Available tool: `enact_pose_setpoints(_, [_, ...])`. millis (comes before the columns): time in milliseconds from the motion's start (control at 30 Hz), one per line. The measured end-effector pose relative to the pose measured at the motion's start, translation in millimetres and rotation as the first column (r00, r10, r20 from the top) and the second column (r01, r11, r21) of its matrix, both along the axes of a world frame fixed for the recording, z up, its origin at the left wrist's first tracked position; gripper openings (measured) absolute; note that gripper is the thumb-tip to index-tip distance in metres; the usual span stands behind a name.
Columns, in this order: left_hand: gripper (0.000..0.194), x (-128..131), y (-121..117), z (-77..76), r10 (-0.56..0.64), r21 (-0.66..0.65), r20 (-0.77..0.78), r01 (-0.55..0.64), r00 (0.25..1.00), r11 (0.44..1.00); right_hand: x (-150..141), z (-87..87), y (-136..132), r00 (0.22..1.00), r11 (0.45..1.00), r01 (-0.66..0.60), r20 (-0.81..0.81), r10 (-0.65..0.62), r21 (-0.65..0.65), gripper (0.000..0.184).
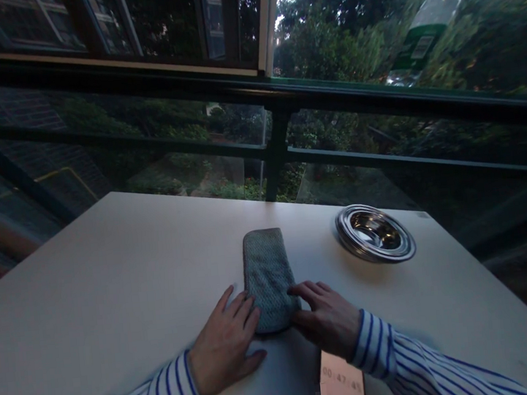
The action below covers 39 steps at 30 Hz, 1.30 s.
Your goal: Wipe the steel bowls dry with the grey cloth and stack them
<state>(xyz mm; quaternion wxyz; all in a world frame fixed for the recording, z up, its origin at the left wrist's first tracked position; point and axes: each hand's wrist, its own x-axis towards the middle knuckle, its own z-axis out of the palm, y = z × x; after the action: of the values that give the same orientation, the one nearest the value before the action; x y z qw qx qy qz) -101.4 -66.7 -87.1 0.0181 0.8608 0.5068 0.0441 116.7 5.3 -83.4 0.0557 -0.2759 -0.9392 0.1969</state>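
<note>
A grey-green cleaning cloth (268, 274), folded into a long narrow rectangle, lies flat on the white table, its long side pointing away from me. At its lower left edge rests my left hand (227, 342), fingers spread and fingertips touching the cloth, thumb stretched out on the near side. My right hand (327, 315) is at the lower right edge, with its fingers and thumb bent around the cloth's side. The right thumb tip is partly hidden by the cloth's edge.
Stacked shiny metal bowls (375, 234) stand at the table's right rear. A phone (342, 384) showing a timer lies below my right wrist. Behind the white table (158, 256) runs a dark railing (277, 141), and a plastic bottle (424, 36) stands by the window.
</note>
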Motion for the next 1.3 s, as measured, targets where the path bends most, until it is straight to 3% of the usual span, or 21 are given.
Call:
enact_pose_setpoints(100, [0.032,0.5,-7.1,-5.3,-0.015,0.093,0.058,0.01,0.998,0.996,1.7,-0.6,1.1,0.989,0.997,-0.032,-0.144,0.022,-0.065,0.018])
enact_pose_setpoints(167, [0.029,-1.9,-11.3,-4.5,-0.026,0.109,0.132,0.011,0.991,0.994,3.7,-1.3,1.7,0.977,0.989,-0.044,-0.213,0.014,-0.138,0.019])
enact_pose_setpoints(267, [0.028,-8.1,-13.2,7.4,-0.011,0.003,0.298,0.011,0.954,1.0,6.8,-0.4,2.3,0.956,0.965,-0.028,-0.288,-0.05,-0.262,0.019])
enact_pose_setpoints(333, [0.026,-12.0,-8.4,19.4,0.085,-0.139,0.424,-0.028,0.902,0.99,8.0,0.4,4.8,0.937,0.936,-0.003,-0.329,-0.12,-0.351,0.02])
enact_pose_setpoints(433, [0.024,-15.4,12.4,33.2,0.414,-0.507,0.508,-0.126,0.755,0.853,6.8,-2.0,17.2,0.895,0.878,0.052,-0.368,-0.253,-0.477,0.029])
enact_pose_setpoints(467, [0.024,-15.9,22.9,35.3,0.479,-0.58,0.545,-0.103,0.688,0.808,5.6,-4.1,24.0,0.877,0.856,0.082,-0.37,-0.305,-0.511,0.033])
enact_pose_setpoints(567, [0.028,-16.5,58.6,34.7,0.643,-0.693,0.668,0.0,0.374,0.721,0.3,-12.7,50.4,0.823,0.783,0.185,-0.341,-0.454,-0.594,0.039])
enact_pose_setpoints(700, [0.047,-16.6,92.6,27.1,0.694,-0.728,0.676,0.076,0.246,0.682,-10.1,-23.4,86.5,0.766,0.677,0.309,-0.248,-0.593,-0.668,0.029])
enact_pose_setpoints(800, [0.051,-15.0,100.6,19.8,0.712,-0.736,0.671,0.073,0.206,0.673,-17.9,-29.0,104.3,0.735,0.605,0.386,-0.164,-0.658,-0.697,0.027])
enact_pose_setpoints(967, [0.063,-8.0,103.8,4.6,0.696,-0.694,0.688,-0.092,0.206,0.714,-24.1,-36.0,114.2,0.693,0.537,0.469,-0.085,-0.716,-0.701,0.028])
enact_pose_setpoints(1133, [0.058,-4.0,109.4,-6.4,0.657,-0.622,0.712,-0.21,0.247,0.754,-24.8,-40.9,117.5,0.673,0.56,0.513,-0.1,-0.733,-0.65,0.028])
enact_pose_setpoints(1300, [0.056,-7.2,114.6,-18.6,0.623,-0.558,0.722,-0.278,0.302,0.782,-28.4,-41.0,122.7,0.684,0.64,0.569,-0.135,-0.717,-0.517,0.027])
